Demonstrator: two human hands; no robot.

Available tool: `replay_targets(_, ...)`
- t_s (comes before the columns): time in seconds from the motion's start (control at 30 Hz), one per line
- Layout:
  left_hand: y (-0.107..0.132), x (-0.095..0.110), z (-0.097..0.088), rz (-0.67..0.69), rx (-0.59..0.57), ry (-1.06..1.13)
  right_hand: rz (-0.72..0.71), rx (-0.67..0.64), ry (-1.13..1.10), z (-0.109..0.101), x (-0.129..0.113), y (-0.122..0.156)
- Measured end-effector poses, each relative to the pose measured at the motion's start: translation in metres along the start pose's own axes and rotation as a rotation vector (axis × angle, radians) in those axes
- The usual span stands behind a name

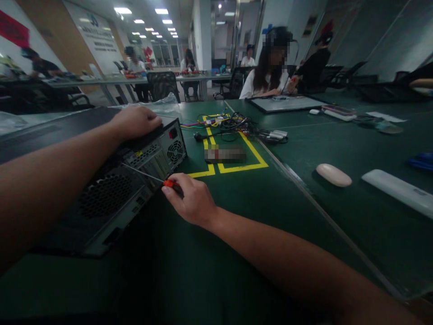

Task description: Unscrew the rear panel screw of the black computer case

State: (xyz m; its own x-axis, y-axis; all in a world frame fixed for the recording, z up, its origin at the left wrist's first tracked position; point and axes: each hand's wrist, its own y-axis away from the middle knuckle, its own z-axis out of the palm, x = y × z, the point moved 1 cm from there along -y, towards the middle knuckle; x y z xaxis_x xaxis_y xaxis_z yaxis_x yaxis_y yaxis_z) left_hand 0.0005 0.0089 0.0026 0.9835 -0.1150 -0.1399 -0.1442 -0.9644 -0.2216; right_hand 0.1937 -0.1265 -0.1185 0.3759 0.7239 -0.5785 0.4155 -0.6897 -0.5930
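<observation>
A black desktop computer case (158, 155) lies on the green table at the left, its rear panel with vents, a fan grille and slots turned towards my right hand. My left hand (139, 123) presses on the top of the case near its rear edge, fingers curled; the fingertips are partly hidden. In my right hand (192, 198) is a screwdriver (168, 183) with an orange handle, gripped between thumb and fingers. Its long thin shaft reaches left to the rear panel beside the slots. The tip is too dark to make out.
Beyond the case lies a tangle of cables (241, 124) by yellow tape (243, 169) and a blurred object (225, 154). To the right are a pale oval object (333, 175) and a long white object (399, 192). A person (270, 67) sits across the table near a flat panel (287, 104).
</observation>
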Motion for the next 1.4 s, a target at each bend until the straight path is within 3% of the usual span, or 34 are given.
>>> replay_targets(1.07,-0.0023,-0.0038,0.0021,0.044,0.043,0.085,-0.012,0.14,0.07,0.0048,0.0015,0.0024)
replay_targets(1.4,-0.0009,-0.0005,-0.0015,0.049,0.011,0.044,-0.037,0.089,0.019,0.0026,0.0051,0.0018)
